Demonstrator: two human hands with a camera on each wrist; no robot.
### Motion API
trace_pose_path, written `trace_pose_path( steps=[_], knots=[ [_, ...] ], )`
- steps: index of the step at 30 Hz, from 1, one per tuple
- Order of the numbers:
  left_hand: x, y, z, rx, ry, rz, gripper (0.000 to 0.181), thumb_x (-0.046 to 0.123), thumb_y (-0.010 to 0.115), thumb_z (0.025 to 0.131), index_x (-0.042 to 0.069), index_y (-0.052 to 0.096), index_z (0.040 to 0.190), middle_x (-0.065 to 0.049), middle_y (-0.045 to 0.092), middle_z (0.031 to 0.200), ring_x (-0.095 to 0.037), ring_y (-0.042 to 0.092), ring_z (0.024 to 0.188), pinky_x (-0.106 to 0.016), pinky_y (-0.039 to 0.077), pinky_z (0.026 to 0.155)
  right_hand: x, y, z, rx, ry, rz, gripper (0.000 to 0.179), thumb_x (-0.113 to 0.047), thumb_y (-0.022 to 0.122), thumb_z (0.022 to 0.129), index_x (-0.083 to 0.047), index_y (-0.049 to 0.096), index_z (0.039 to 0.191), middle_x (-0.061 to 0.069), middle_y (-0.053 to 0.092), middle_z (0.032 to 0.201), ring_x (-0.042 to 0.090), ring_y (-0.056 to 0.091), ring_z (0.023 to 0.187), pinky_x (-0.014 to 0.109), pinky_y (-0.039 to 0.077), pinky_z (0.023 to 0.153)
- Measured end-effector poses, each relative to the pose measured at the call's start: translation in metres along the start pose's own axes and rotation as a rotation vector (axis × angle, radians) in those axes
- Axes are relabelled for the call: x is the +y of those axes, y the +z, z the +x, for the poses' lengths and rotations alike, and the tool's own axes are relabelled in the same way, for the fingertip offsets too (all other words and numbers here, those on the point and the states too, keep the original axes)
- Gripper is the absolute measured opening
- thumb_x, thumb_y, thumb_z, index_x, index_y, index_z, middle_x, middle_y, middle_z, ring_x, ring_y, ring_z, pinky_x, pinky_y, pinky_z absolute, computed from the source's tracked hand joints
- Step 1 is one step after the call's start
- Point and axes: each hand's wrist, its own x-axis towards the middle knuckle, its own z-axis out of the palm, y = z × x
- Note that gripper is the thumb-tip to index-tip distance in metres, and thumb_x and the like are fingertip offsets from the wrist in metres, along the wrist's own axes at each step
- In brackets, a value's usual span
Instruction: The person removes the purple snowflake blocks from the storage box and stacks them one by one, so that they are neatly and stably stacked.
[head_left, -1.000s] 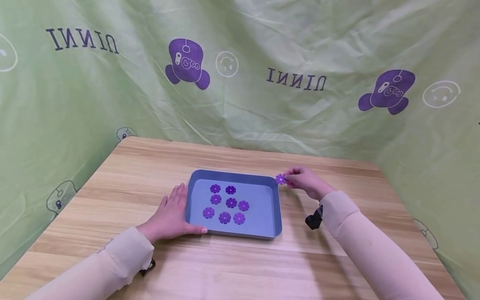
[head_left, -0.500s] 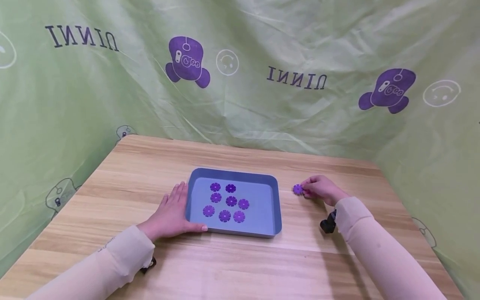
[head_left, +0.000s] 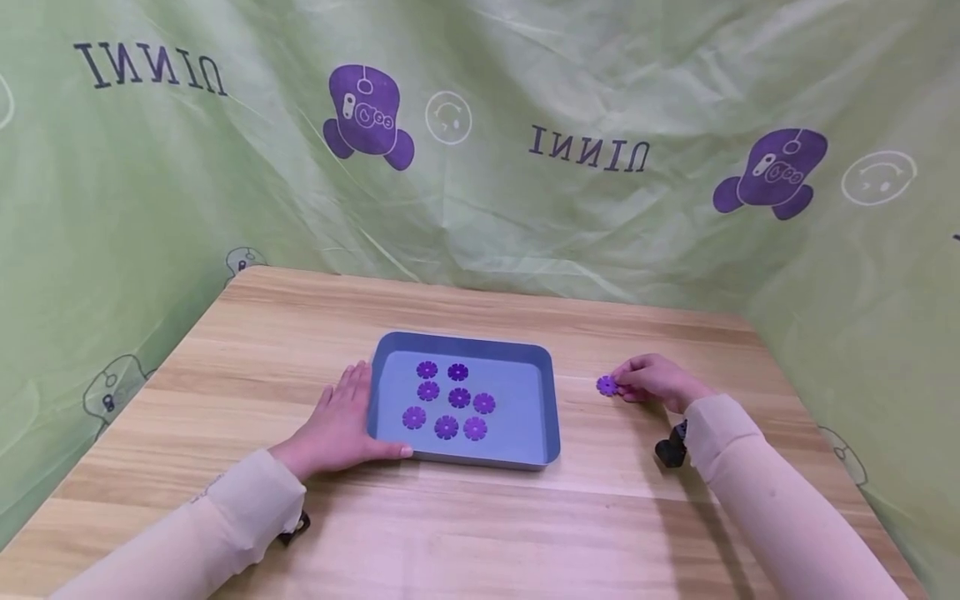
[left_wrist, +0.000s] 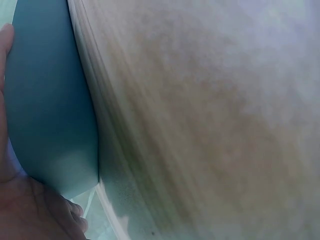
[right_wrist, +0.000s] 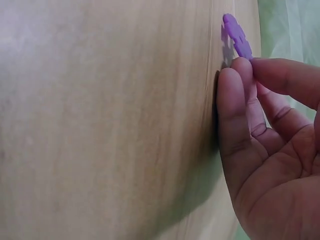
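A purple notched disc point(head_left: 607, 386) is pinched between the thumb and fingertips of my right hand point(head_left: 660, 383), to the right of the blue-grey tray point(head_left: 552, 417). In the right wrist view this disc point(right_wrist: 237, 36) is tilted close above the wood, its shadow beside it; whether its edge touches the table I cannot tell. Several similar discs, such as a light purple disc point(head_left: 414, 418) and a dark one point(head_left: 459, 397), lie flat inside the tray. My left hand point(head_left: 333, 429) presses the tray's left side with straight fingers, its thumb along the front edge.
The wooden table point(head_left: 480, 542) reaches back to a green printed curtain point(head_left: 465, 217), which also hangs at both sides. Black wrist cameras sit under both sleeves, the right camera point(head_left: 671, 450) close above the table.
My right hand has moved right and slightly toward me with the disc, from the tray's back right corner to low over the table. My left hand keeps its place on the tray.
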Motion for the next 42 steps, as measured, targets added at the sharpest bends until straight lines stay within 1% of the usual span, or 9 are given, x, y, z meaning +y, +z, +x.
trace_pose_path(
  steps=[7, 10, 15, 19, 23, 33, 38, 40, 42],
  knots=[
    [0.001, 0.0, 0.001, -0.01, -0.006, -0.016, 0.144, 0.071, 0.081, 0.072, -0.017, 0.006, 0.157, -0.037, 0.007, 0.164, -0.053, 0.006, 0.152, -0.069, 0.008, 0.119, -0.005, 0.002, 0.001, 0.005, 0.005, -0.1, 0.018, 0.0, 0.054, 0.105, 0.013, 0.063, 0.113, 0.005, 0.068, 0.091, 0.009, 0.061, 0.075, 0.021, 0.055, 0.069],
    [0.0, 0.0, 0.001, -0.01, -0.003, -0.019, 0.144, 0.071, 0.081, 0.072, -0.017, 0.006, 0.157, -0.037, 0.007, 0.164, -0.053, 0.006, 0.152, -0.069, 0.007, 0.119, -0.007, 0.004, 0.001, 0.026, 0.014, -0.13, 0.017, 0.0, 0.054, 0.104, 0.012, 0.064, 0.112, 0.007, 0.068, 0.092, 0.01, 0.061, 0.075, 0.021, 0.055, 0.068],
    [-0.002, -0.001, 0.0, 0.007, 0.005, -0.021, 0.142, 0.069, 0.083, 0.072, -0.017, 0.008, 0.157, -0.038, 0.01, 0.164, -0.054, 0.008, 0.151, -0.07, 0.009, 0.118, -0.01, 0.009, 0.001, 0.047, -0.006, -0.201, 0.018, -0.002, 0.056, 0.104, 0.011, 0.065, 0.111, 0.01, 0.069, 0.096, 0.011, 0.061, 0.076, 0.023, 0.055, 0.068],
    [-0.002, -0.003, -0.001, 0.006, 0.001, -0.024, 0.143, 0.069, 0.083, 0.072, -0.017, 0.008, 0.157, -0.038, 0.01, 0.164, -0.054, 0.008, 0.151, -0.071, 0.008, 0.118, -0.011, 0.011, 0.0, 0.063, -0.019, -0.264, 0.017, -0.003, 0.056, 0.103, 0.011, 0.066, 0.108, 0.011, 0.069, 0.096, 0.012, 0.061, 0.077, 0.025, 0.055, 0.068],
    [-0.001, -0.002, 0.0, 0.005, 0.002, -0.027, 0.143, 0.07, 0.083, 0.071, -0.016, 0.007, 0.157, -0.038, 0.01, 0.164, -0.054, 0.008, 0.152, -0.07, 0.008, 0.118, -0.011, 0.01, -0.001, 0.081, -0.007, -0.305, 0.017, -0.003, 0.056, 0.103, 0.01, 0.067, 0.106, 0.011, 0.069, 0.095, 0.013, 0.06, 0.077, 0.026, 0.054, 0.069],
    [-0.002, -0.001, 0.001, -0.011, -0.003, -0.034, 0.144, 0.071, 0.082, 0.072, -0.016, 0.006, 0.157, -0.037, 0.008, 0.165, -0.053, 0.006, 0.152, -0.07, 0.007, 0.119, -0.01, 0.008, -0.001, 0.091, 0.018, -0.324, 0.016, -0.004, 0.056, 0.103, 0.008, 0.066, 0.103, 0.009, 0.068, 0.09, 0.014, 0.061, 0.076, 0.027, 0.054, 0.068],
    [-0.002, -0.001, 0.002, -0.013, -0.003, -0.034, 0.144, 0.071, 0.082, 0.072, -0.016, 0.007, 0.157, -0.037, 0.009, 0.165, -0.053, 0.006, 0.152, -0.069, 0.007, 0.119, -0.016, 0.011, 0.001, 0.098, -0.017, -0.377, 0.017, -0.009, 0.058, 0.103, 0.005, 0.067, 0.103, 0.006, 0.064, 0.086, 0.016, 0.056, 0.077, 0.029, 0.049, 0.069],
    [-0.002, -0.001, 0.002, -0.012, 0.0, -0.029, 0.144, 0.071, 0.082, 0.071, -0.016, 0.007, 0.157, -0.037, 0.009, 0.164, -0.053, 0.006, 0.152, -0.069, 0.007, 0.119, -0.022, 0.013, 0.003, 0.097, -0.039, -0.375, 0.018, -0.01, 0.057, 0.103, 0.005, 0.066, 0.104, 0.006, 0.063, 0.085, 0.016, 0.055, 0.078, 0.03, 0.049, 0.071],
    [-0.001, 0.0, 0.002, -0.012, 0.005, -0.023, 0.144, 0.071, 0.082, 0.071, -0.017, 0.007, 0.157, -0.037, 0.008, 0.164, -0.053, 0.006, 0.152, -0.069, 0.008, 0.119, -0.03, 0.017, 0.004, 0.091, -0.06, -0.355, 0.018, -0.009, 0.056, 0.103, 0.007, 0.065, 0.106, 0.008, 0.062, 0.088, 0.017, 0.056, 0.081, 0.032, 0.051, 0.074]
  ],
)
